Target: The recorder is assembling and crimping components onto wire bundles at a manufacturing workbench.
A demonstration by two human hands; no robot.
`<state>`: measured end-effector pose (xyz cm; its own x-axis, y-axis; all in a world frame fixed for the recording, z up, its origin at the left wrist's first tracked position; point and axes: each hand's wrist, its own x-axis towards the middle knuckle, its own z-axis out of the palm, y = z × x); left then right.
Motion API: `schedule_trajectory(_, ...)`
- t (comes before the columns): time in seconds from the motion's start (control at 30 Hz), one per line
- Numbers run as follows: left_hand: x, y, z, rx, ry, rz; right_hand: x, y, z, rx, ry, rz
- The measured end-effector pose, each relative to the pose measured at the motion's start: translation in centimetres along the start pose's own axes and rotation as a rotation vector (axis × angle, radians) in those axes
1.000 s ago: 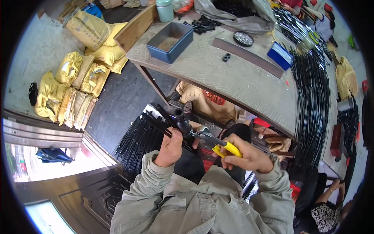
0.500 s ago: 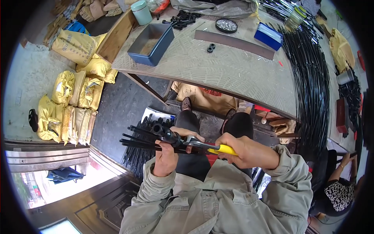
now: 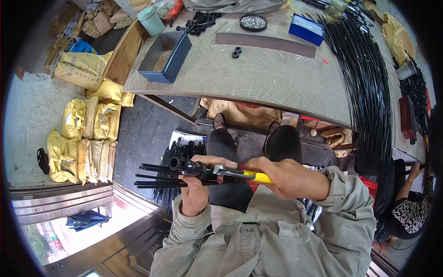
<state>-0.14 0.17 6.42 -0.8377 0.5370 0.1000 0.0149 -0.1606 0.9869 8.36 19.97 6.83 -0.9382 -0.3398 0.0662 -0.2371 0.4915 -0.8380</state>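
Note:
My left hand (image 3: 194,197) is closed around several thin black rods (image 3: 159,183) and a black tubular fitting (image 3: 186,167), whose round open end points left. In my right hand (image 3: 297,179) is a pair of pliers (image 3: 237,173) with metal jaws and a yellow handle; some red shows beside that hand's fingers. The jaws sit against the rods just right of the fitting, by my left fingers. Whether they bite on a part is hidden. Below the hands, a bundle of black rods (image 3: 168,196) stands beside my leg.
Ahead is a worktable (image 3: 277,78) with a blue-grey bin (image 3: 165,57), a dish of small clear pieces (image 3: 253,22), a blue box (image 3: 306,30) and a long bundle of black rods (image 3: 364,87). Yellow sacks (image 3: 74,120) are stacked left. Another person (image 3: 410,212) sits at right.
The head view has shifted, so the table sits higher and further left. My hands, the rods and the pliers appear slightly further left. More red now shows by my right fingers.

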Motion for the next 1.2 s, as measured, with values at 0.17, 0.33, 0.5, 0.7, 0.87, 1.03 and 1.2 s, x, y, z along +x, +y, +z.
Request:
schedule_trajectory(0.17, 0.7, -0.5, 0.1, -0.08, -0.023, 0.008, 0.1, 0.6, 2.4, 0.062, 0.167, -0.002)
schedule_trajectory(0.33, 2.0, -3.2, -0.3, -0.344, 0.339, -0.036, 2.5, 2.9, -0.5, -0.027, 0.283, -0.028)
schedule_trajectory(0.5, 1.3, -5.3, -0.6, -0.192, 0.294, 0.012, 9.4, 8.0, -10.4, -0.429, 0.87, 0.091)
schedule_trajectory(0.7, 1.4, -5.8, -0.1, -0.105, 0.137, -0.057, 16.9, 14.9, -19.7, -0.839, 0.778, 0.374)
schedule_trajectory(0.87, 2.5, -6.3, -1.2, -0.123, 0.129, -0.076, 20.4, 17.5, -21.3, -1.003, 0.657, 0.479)
schedule_trajectory(1.03, 3.1, -6.6, -2.0, -0.213, 0.089, -0.125, 22.1, 18.0, -21.2, -1.005, 0.639, 0.471)
schedule_trajectory(1.2, 3.0, -6.4, -1.9, -0.159, 0.096, -0.116, 20.7, 17.8, -21.9, -0.832, 0.774, 0.337)
